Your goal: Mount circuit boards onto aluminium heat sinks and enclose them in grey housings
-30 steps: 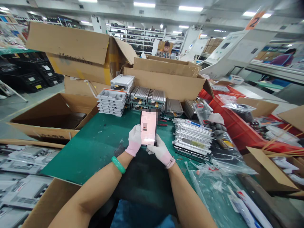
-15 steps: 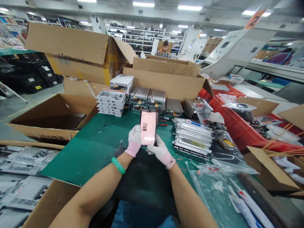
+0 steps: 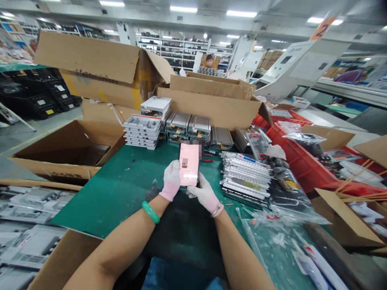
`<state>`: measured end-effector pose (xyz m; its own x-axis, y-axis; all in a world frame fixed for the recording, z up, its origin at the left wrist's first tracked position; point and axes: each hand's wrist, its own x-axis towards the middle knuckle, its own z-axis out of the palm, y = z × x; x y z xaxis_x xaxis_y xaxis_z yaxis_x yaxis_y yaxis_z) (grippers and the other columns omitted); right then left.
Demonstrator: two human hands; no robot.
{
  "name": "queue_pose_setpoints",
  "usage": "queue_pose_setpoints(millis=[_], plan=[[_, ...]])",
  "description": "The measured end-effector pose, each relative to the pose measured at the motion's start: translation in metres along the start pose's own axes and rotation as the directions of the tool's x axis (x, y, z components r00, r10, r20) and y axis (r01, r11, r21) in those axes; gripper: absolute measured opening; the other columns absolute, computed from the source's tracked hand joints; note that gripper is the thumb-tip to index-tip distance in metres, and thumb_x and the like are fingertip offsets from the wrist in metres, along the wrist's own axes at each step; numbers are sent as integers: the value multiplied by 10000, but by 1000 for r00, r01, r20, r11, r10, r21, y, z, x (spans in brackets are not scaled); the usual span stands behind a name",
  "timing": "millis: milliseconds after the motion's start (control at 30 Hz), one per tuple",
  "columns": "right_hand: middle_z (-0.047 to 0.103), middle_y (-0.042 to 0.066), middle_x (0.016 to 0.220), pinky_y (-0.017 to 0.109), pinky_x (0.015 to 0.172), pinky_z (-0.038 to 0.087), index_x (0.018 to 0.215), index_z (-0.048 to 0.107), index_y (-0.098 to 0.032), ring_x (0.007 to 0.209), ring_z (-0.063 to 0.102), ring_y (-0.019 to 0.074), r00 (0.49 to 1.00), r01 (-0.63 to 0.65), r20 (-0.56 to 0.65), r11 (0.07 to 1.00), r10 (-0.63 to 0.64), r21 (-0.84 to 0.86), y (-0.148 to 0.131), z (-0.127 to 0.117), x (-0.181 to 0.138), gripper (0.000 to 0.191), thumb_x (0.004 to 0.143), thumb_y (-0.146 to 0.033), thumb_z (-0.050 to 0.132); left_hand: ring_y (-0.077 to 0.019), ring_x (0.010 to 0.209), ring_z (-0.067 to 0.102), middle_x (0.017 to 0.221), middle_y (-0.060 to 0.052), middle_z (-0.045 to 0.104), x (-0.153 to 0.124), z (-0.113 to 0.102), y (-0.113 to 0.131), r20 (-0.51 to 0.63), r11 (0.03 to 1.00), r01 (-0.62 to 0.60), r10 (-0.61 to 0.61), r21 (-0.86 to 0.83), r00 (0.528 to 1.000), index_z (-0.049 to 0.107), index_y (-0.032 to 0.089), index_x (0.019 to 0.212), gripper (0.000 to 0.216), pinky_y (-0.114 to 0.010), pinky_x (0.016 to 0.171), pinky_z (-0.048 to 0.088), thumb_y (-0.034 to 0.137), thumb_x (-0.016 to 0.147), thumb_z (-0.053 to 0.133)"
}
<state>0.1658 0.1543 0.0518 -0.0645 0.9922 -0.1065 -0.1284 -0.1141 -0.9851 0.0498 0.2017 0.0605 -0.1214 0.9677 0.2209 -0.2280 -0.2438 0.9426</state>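
Observation:
Both my hands wear white gloves with pink cuffs and hold a smartphone (image 3: 189, 165) upright above the green work mat (image 3: 115, 197). My left hand (image 3: 171, 180) grips the phone's left edge, and my right hand (image 3: 203, 193) holds its lower right corner. The lit screen shows a pale pink page, and its details are too small to read. A stack of finned metal parts (image 3: 245, 178) lies on the mat to the right of my hands.
Behind the phone stand grey stacked trays (image 3: 142, 131) and rows of finned metal units (image 3: 188, 125). Cardboard boxes (image 3: 211, 102) stand at the back, red crates (image 3: 298, 161) at right, and plastic bags (image 3: 287, 211) lie at lower right. A co-worker (image 3: 209, 61) is far back.
The whole view has shifted slightly. My hands and the smartphone stay in nearly the same pose.

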Motion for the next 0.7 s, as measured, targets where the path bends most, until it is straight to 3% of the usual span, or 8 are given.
queue_pose_setpoints(millis=[700], plan=[[615,-44,744,240,477,489,1103,465,-192,557,578,104,999,46,-15,998,-47,-52,1,4,0,574,581,-302,678,-109,528,451,566,34,504,1,-1,0,-3,1000,3,-3,2,1000,471,185,618,452,-217,504,413,591,784,578]])
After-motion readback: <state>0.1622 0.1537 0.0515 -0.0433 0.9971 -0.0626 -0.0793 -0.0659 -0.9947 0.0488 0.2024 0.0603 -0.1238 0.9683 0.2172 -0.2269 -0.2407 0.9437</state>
